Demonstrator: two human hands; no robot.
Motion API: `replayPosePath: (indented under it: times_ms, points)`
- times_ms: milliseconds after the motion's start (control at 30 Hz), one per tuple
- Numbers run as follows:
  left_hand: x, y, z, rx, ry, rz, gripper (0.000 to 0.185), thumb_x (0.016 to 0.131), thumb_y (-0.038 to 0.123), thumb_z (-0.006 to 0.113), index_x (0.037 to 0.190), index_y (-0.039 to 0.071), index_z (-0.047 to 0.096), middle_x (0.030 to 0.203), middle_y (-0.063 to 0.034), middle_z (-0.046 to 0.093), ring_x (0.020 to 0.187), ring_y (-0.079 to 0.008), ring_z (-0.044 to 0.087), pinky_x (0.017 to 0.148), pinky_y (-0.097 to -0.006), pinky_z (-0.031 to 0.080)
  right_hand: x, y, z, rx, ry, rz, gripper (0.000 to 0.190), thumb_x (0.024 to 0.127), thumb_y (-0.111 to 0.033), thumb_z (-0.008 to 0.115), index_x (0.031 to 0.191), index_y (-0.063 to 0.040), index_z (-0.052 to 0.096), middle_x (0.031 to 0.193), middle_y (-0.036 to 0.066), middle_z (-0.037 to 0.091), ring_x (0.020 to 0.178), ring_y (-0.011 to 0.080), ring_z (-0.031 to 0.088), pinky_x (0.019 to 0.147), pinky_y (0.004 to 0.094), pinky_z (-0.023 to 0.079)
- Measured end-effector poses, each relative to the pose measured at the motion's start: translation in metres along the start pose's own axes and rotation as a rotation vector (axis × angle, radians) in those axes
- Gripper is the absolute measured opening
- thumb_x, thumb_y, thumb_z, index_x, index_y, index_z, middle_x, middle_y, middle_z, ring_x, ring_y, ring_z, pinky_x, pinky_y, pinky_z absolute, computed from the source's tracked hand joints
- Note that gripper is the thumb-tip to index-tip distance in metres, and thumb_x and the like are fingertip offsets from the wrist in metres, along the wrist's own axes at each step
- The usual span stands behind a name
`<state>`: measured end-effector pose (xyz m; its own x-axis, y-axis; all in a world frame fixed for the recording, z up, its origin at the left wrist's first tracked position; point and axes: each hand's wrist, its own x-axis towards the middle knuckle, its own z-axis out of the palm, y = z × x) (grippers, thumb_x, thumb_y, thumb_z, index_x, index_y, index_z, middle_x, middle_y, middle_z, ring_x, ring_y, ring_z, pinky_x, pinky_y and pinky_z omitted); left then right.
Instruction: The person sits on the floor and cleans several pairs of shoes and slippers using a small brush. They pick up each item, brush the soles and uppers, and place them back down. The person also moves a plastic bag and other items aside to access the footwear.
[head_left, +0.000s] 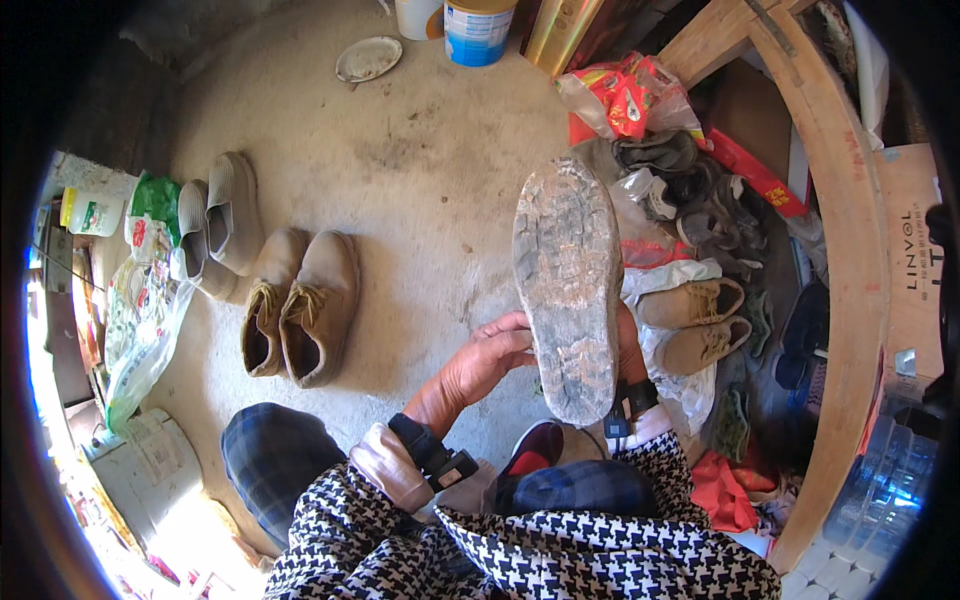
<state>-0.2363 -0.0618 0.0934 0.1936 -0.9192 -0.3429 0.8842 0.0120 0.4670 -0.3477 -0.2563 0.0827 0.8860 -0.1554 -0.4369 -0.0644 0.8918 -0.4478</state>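
Observation:
A shoe with a dirt-caked sole (570, 285) is held up in front of me, its tread facing the camera. My left hand (495, 352) touches the shoe's left side with its fingertips, its fingers partly hidden behind the sole. On the far side, my right hand (630, 345) grips the shoe, mostly hidden by it. A pair of tan lace-up shoes (322, 300) stands on the concrete floor to the left, beside grey slip-on shoes (234, 214). Another tan lace-up pair (686, 304) lies on white plastic to the right.
Dark shoes (705, 202) are heaped under a wooden frame (847, 225) at the right, near a red plastic bag (634, 94). A metal lid (369, 59) and a blue-white tin (478, 34) are at the top. Plastic bags (150, 300) and a pale bucket (146, 472) stand left.

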Motion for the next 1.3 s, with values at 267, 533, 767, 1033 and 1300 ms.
replayPosePath:
  times_ms: [267, 533, 767, 1033, 1300]
  points:
    - [0.002, 0.0, 0.0, 0.052, -0.02, 0.008, 0.046, 0.087, 0.026, 0.053, 0.128, 0.005, 0.047, 0.122, -0.0051, 0.056, 0.114, -0.0181, 0.052, 0.098, -0.0369, 0.038, 0.001, -0.005, 0.006, -0.141, -0.035, -0.029, 0.039, 0.087, -0.017, 0.06, 0.122, -0.003, 0.05, 0.109, 0.01, 0.061, 0.091, 0.0203, 0.063, 0.076, 0.0345, 0.054]
    - [0.001, 0.003, 0.003, 0.064, 0.003, 0.0, 0.05, 0.088, 0.03, 0.051, 0.13, 0.005, 0.044, 0.123, -0.0062, 0.055, 0.111, -0.017, 0.053, 0.096, -0.0355, 0.04, 0.001, -0.001, 0.015, -0.132, 0.051, -0.072, 0.059, 0.086, -0.016, 0.054, 0.139, -0.005, 0.031, 0.127, 0.012, 0.051, 0.109, 0.0193, 0.055, 0.091, 0.0322, 0.047]
    - [0.003, -0.009, -0.015, 0.061, 0.13, -0.058, 0.047, 0.091, 0.031, 0.048, 0.13, 0.005, 0.044, 0.12, -0.0077, 0.056, 0.108, -0.0179, 0.054, 0.091, -0.0339, 0.043, 0.015, -0.006, 0.011, -0.251, -0.035, -0.146, 0.058, 0.079, -0.005, 0.055, 0.134, -0.004, 0.037, 0.127, 0.011, 0.051, 0.114, 0.0214, 0.051, 0.098, 0.033, 0.041]
    - [0.004, -0.023, -0.05, 0.36, 0.707, 0.031, 0.048, 0.091, 0.034, 0.049, 0.13, 0.006, 0.041, 0.118, -0.0088, 0.053, 0.103, -0.0207, 0.053, 0.087, -0.0376, 0.043, 0.06, -0.015, 0.008, -1.367, -0.121, -0.155, 0.026, 0.081, -0.02, 0.066, 0.103, -0.007, 0.059, 0.092, 0.004, 0.061, 0.087, 0.0116, 0.056, 0.081, 0.0274, 0.045]
    - [0.005, -0.04, -0.058, 0.65, 0.641, 0.074, 0.044, 0.088, 0.013, 0.057, 0.128, 0.003, 0.042, 0.122, -0.0115, 0.052, 0.103, -0.0213, 0.053, 0.087, -0.0343, 0.044, 0.136, -0.149, -0.012, -1.927, 0.765, -0.968, 0.033, 0.072, -0.014, 0.065, 0.103, -0.007, 0.055, 0.114, 0.015, 0.054, 0.108, 0.0363, 0.047, 0.089, 0.0466, 0.041]
